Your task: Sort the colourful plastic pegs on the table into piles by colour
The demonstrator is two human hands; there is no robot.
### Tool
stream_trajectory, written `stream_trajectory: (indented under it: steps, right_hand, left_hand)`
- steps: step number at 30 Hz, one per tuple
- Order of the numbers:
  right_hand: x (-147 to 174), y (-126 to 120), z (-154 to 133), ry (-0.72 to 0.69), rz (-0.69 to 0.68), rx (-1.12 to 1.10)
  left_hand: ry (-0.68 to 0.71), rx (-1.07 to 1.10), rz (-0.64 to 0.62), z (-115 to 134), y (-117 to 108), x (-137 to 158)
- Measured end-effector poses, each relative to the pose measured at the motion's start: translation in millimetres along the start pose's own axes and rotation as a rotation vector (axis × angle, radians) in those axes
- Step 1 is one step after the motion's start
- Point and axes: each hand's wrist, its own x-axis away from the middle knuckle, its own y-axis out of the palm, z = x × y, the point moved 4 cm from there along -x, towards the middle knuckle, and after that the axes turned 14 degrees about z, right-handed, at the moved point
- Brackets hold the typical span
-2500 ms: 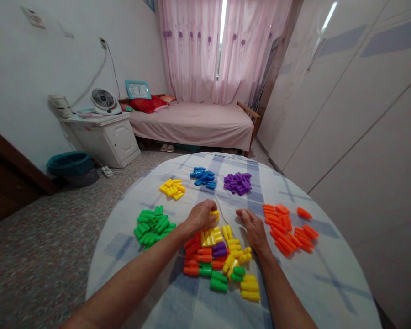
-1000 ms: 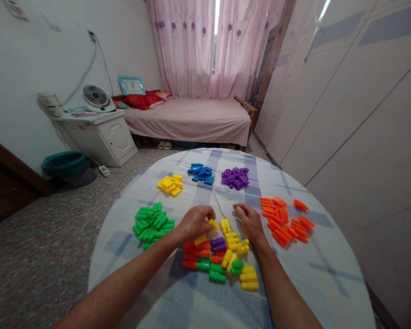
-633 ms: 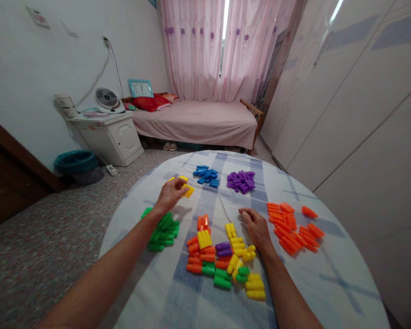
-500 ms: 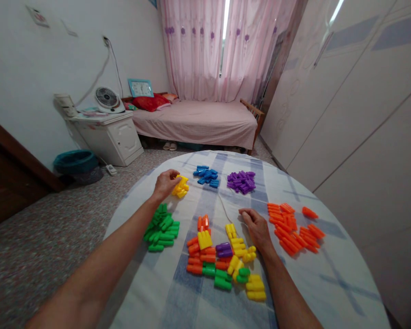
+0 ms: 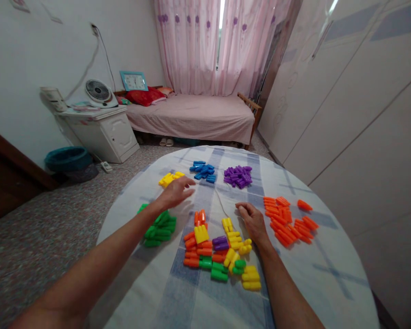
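Observation:
My left hand (image 5: 178,192) hovers over the table, fingers stretched and apart, with nothing visible in it. Just behind it lies a pile of yellow plastic building pieces (image 5: 170,178), partly covered by the hand. Green pieces (image 5: 159,229) are heaped below my left forearm. My right hand (image 5: 253,221) rests on the cloth with its fingers curled together, and I see nothing in them. Beside it, in front of me, is a joined figure of orange, yellow, purple and green pieces, including a yellow block (image 5: 201,234) and a purple block (image 5: 220,243).
Blue pieces (image 5: 203,171) and purple pieces (image 5: 238,177) lie in piles at the table's far side. Orange pieces (image 5: 287,222) spread at the right. A striped cloth (image 5: 140,288) covers the round table. Beyond are a bed (image 5: 192,112), a white cabinet (image 5: 118,137) and a wardrobe (image 5: 345,114).
My left hand has come away from the yellow pile, moving right and nearer to me, and its fingers have spread. My right hand stays in place. The view has shifted slightly.

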Motion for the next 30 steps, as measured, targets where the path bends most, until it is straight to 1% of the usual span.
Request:
stream_trajectory:
  steps: [1,2,3,5,7,9,13,15,17,19,21,23,24,27,30]
  right_hand:
    - [0.0,0.0,-0.1,0.002,0.003,-0.001]
    - [0.0,0.2,0.0,0.003,0.002,-0.001]
    - [0.0,0.5,0.3,0.003,-0.001,0.001]
    - [0.0,1.2,0.8,0.000,-0.006,0.006]
    - [0.1,1.6,0.6,-0.006,-0.007,0.010]
    - [0.3,1.6,-0.1,-0.009,-0.004,0.010]
    - [0.5,1.2,-0.3,-0.009,-0.002,0.012]
    - [0.3,1.0,0.8,-0.020,-0.003,0.008]
    - [0.1,1.0,2.5,-0.024,-0.005,0.008]
    - [0.1,1.1,3.7,-0.021,-0.006,0.015]
    - [0.3,1.2,3.1,-0.021,-0.010,0.018]
    - [0.7,1.3,1.1,-0.023,-0.013,0.017]
    - [1.0,1.3,-0.1,-0.023,-0.014,0.018]
    - [1.4,0.8,-2.5,-0.021,-0.009,0.024]
    - [1.3,0.3,-2.2,-0.021,-0.010,0.023]
  left_hand:
    - [0.088,0.076,-0.158,17.2,1.3,18.1]
    - [0.167,0.126,-0.290,32.6,0.4,36.9]
    - [0.226,0.151,-0.376,45.2,-2.2,54.5]
    - [0.256,0.169,-0.460,59.9,-7.2,82.0]
    - [0.227,0.134,-0.453,62.9,-7.0,97.4]
    - [0.195,0.088,-0.403,59.9,-0.6,103.7]
    - [0.193,0.082,-0.312,57.9,15.2,105.6]
    - [0.185,0.112,-0.282,59.9,15.8,103.8]
    - [0.169,0.149,-0.238,59.6,9.7,97.4]
    - [0.156,0.162,-0.149,52.7,-1.1,82.5]
    - [0.132,0.119,-0.003,36.3,-12.9,57.9]
    - [0.089,0.016,0.163,12.0,-21.8,27.1]
    - [0.059,-0.033,0.219,-1.4,-23.8,11.3]
    - [-0.014,-0.178,0.294,-39.1,-20.8,-28.3]
    - [-0.085,-0.232,0.308,-66.1,-12.2,-48.3]
